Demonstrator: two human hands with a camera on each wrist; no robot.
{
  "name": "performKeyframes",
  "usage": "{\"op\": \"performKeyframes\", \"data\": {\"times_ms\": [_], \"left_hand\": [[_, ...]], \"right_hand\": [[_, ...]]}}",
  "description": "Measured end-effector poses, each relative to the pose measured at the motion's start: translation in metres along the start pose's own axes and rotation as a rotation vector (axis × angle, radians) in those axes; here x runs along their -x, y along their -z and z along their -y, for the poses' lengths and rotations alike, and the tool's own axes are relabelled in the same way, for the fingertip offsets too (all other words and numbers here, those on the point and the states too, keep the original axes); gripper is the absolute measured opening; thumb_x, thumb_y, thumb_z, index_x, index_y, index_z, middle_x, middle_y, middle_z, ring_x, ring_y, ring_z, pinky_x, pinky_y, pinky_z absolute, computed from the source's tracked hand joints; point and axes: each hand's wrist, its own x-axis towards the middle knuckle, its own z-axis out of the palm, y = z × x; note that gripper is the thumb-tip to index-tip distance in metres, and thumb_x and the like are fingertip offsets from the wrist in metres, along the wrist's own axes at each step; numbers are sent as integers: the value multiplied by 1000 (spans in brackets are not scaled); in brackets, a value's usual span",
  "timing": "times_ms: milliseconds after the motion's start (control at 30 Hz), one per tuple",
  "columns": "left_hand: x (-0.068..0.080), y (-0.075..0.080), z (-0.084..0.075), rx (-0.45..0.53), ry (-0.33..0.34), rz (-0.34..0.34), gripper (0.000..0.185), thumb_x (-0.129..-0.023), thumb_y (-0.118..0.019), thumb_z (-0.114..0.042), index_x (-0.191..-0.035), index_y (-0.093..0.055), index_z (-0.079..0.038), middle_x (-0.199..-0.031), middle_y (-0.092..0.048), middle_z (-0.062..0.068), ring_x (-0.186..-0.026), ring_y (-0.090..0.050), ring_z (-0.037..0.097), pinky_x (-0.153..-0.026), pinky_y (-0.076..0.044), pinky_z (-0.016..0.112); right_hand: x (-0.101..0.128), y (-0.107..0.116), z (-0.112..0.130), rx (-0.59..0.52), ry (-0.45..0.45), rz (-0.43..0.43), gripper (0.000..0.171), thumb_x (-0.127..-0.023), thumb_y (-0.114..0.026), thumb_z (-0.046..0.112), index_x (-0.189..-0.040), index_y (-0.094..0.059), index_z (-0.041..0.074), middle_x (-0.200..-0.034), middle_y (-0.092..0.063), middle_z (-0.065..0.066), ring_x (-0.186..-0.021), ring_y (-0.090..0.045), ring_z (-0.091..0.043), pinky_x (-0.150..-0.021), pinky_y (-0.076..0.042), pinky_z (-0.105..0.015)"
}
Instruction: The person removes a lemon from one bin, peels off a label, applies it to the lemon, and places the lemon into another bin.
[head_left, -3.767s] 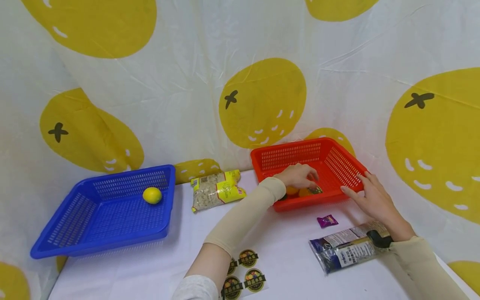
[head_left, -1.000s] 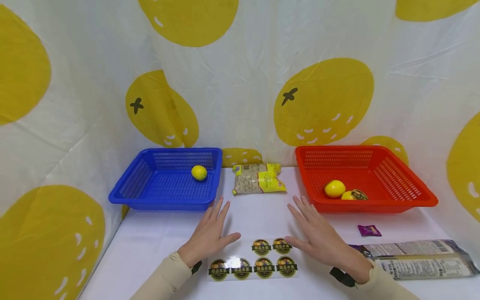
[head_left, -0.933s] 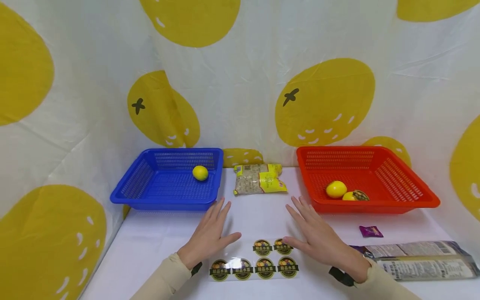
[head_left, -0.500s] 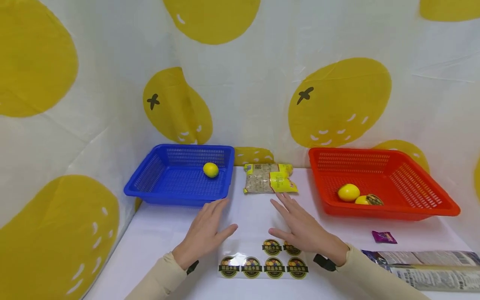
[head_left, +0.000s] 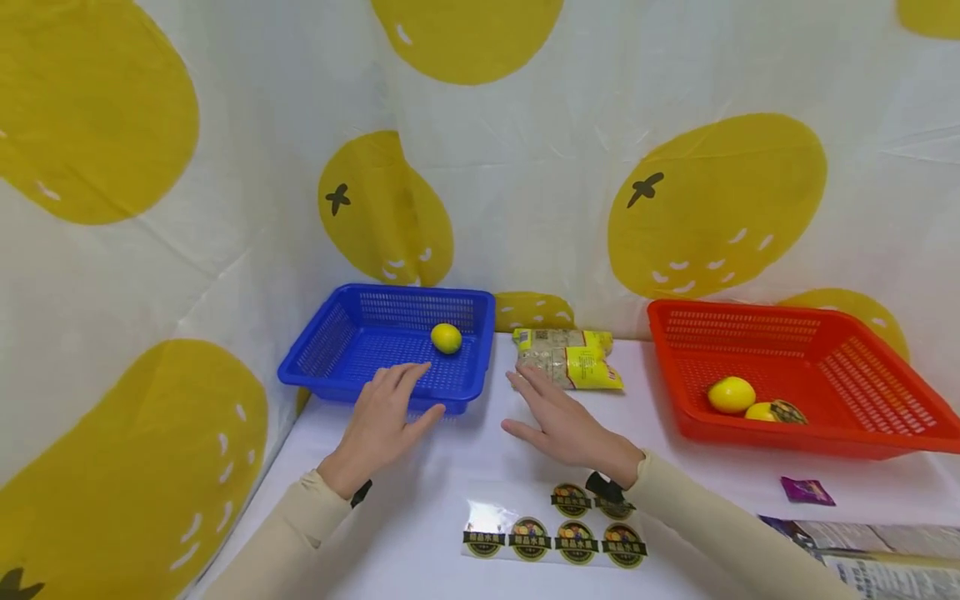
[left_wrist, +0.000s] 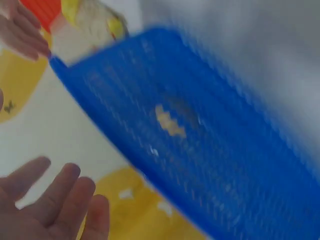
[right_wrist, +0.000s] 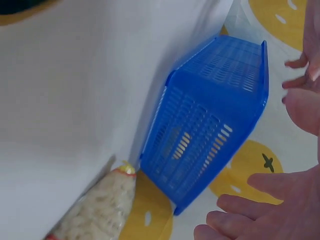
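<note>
My left hand (head_left: 386,408) is open, fingers straight, its fingertips over the front rim of the blue basket (head_left: 322,382). I cannot tell whether it touches the rim. A yellow lemon (head_left: 446,337) lies at the back of that basket; the left wrist view shows it blurred through the mesh (left_wrist: 170,122). My right hand (head_left: 553,414) is open and flat above the white table, fingertips just short of the yellow-ended grain bag (head_left: 568,358). Neither hand holds anything. The right wrist view shows the blue basket (right_wrist: 215,125) and the grain bag (right_wrist: 95,210).
A red basket (head_left: 787,437) at the right holds a lemon (head_left: 731,394) and a second fruit (head_left: 774,411). A sheet of round stickers (head_left: 555,533) lies near my right wrist. A purple sweet (head_left: 806,490) and a long printed packet (head_left: 885,558) lie at the lower right.
Both hands have moved left and forward, away from the sticker sheet. The left now reaches the blue basket's front rim; the right now lies close to the grain bag. The view has swung left.
</note>
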Motion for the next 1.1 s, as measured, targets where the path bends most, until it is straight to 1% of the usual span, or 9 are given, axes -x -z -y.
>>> {"op": "performKeyframes", "data": {"times_ms": [100,200,333,433,500,600,733,900,1100], "left_hand": [[-16,5,14,-40,1,68,68,-95,-67,-53,-150,-52,-15,-148,-55,15,-133,-51,37,-105,-46,60],[-35,12,27,-60,6,162,71,-96,-63,-58,-154,-47,-21,-156,-48,15,-141,-45,39,-110,-41,64],[-62,22,40,-77,15,295,74,-96,-62,-59,-159,-40,-26,-163,-39,15,-147,-39,42,-115,-33,70],[-83,24,50,-88,7,377,77,-95,-62,-60,-160,-35,-29,-166,-35,14,-150,-35,45,-116,-29,73],[-95,22,56,-89,-5,418,79,-95,-62,-60,-161,-34,-29,-167,-34,14,-151,-32,47,-117,-28,73],[-112,16,65,-71,-24,463,80,-95,-63,-60,-161,-34,-27,-167,-34,14,-152,-30,49,-118,-27,72],[-130,6,76,-51,-37,516,77,-95,-65,-55,-160,-36,-26,-165,-36,15,-152,-32,47,-119,-29,69],[-150,-4,88,-29,-17,592,74,-96,-69,-45,-160,-37,-25,-165,-39,12,-153,-32,43,-122,-28,64],[-173,-16,98,12,10,658,69,-97,-71,-32,-159,-40,-23,-163,-41,10,-152,-35,39,-123,-30,60]], "right_hand": [[-9,-3,3,-20,-4,8,77,-103,-56,48,-163,-27,9,-171,-20,-16,-159,-18,-39,-125,-27,-59],[-18,-7,5,-39,4,13,74,-105,-53,47,-164,-24,11,-172,-17,-15,-159,-19,-39,-124,-28,-60],[-28,-12,8,-59,-2,18,71,-106,-50,47,-164,-24,14,-172,-15,-16,-158,-20,-37,-123,-30,-60],[-34,-17,9,-56,-22,34,70,-106,-47,50,-164,-23,17,-173,-14,-16,-159,-20,-36,-123,-31,-59],[-36,-20,10,-60,-28,41,70,-107,-46,51,-164,-24,17,-173,-13,-16,-159,-20,-37,-123,-30,-59],[-38,-25,11,-52,-37,50,69,-107,-45,52,-163,-25,17,-173,-12,-16,-159,-20,-37,-124,-29,-58],[-39,-30,14,-42,-35,54,68,-107,-44,51,-162,-28,15,-173,-12,-16,-159,-20,-37,-124,-30,-57],[-41,-33,17,-39,-35,47,68,-107,-45,52,-161,-30,14,-173,-11,-14,-160,-18,-34,-124,-30,-54],[-46,-36,18,-9,-21,24,68,-107,-45,52,-160,-33,12,-172,-14,-17,-159,-21,-34,-123,-33,-52]]}}
